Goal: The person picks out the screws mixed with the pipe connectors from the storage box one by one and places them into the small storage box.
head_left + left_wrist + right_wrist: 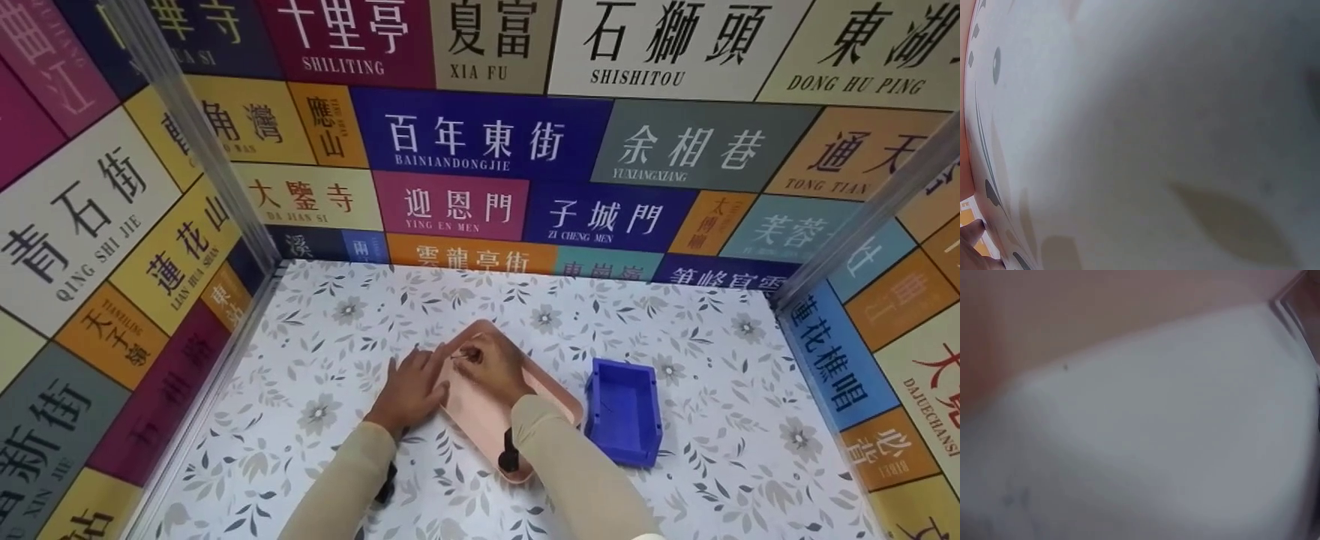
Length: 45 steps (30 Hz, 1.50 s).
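Observation:
A shallow pink tray (487,420) lies at a slant on the table, partly hidden under the right forearm. My right hand (491,367) is over its far half, fingers curled, pinching a small thin object (463,355) whose kind I cannot tell. Along the tray's left edge rests my left hand (411,390), fingers extended and thumb by the rim. In the left wrist view, fingertips (972,236) show at the lower left corner, near a strip of the pink tray (965,163). The right wrist view is mostly a blurred pale surface.
Right of the tray stands a blue plastic bin (624,446) with a thin dark piece (607,406) inside. The table (315,465) wears a white cloth with leaves and flowers. Panels with colourful street-name signs (480,135) enclose it at the back and both sides.

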Motion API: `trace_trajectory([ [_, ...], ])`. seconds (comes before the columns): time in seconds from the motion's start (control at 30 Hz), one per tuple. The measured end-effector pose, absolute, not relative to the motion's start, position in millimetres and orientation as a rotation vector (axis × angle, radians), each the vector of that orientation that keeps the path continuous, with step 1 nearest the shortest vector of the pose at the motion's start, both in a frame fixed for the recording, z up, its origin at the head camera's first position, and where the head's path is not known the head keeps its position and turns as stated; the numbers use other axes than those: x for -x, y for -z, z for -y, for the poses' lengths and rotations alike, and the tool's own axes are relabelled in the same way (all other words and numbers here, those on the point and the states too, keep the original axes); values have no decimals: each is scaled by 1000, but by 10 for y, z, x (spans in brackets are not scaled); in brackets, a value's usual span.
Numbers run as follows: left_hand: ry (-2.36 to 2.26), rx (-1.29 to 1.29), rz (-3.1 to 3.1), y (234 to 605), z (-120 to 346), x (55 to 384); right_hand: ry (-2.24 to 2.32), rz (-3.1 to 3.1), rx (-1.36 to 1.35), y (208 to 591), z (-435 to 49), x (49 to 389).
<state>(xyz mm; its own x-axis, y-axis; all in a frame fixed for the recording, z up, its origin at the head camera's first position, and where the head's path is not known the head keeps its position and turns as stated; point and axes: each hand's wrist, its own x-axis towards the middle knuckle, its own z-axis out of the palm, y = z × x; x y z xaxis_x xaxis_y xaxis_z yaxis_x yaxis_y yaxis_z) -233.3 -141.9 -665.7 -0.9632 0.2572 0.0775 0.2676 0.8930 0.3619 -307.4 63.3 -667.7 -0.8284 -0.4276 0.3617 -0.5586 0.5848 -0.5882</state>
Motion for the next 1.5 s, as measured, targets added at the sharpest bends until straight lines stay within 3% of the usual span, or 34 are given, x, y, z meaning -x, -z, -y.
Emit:
trace_trajectory([
  [0.43,585,397,3053,6646,1403,2359,-908,2708,-843,6657,-674,3091],
  [0.87,536,355,3123,6551,1392,2335,-1130,2801,-889,6602,-830,3120],
  [1.5,565,299,3121,6637,1385,2340,-829,2814,-803,6647,-767,3049],
])
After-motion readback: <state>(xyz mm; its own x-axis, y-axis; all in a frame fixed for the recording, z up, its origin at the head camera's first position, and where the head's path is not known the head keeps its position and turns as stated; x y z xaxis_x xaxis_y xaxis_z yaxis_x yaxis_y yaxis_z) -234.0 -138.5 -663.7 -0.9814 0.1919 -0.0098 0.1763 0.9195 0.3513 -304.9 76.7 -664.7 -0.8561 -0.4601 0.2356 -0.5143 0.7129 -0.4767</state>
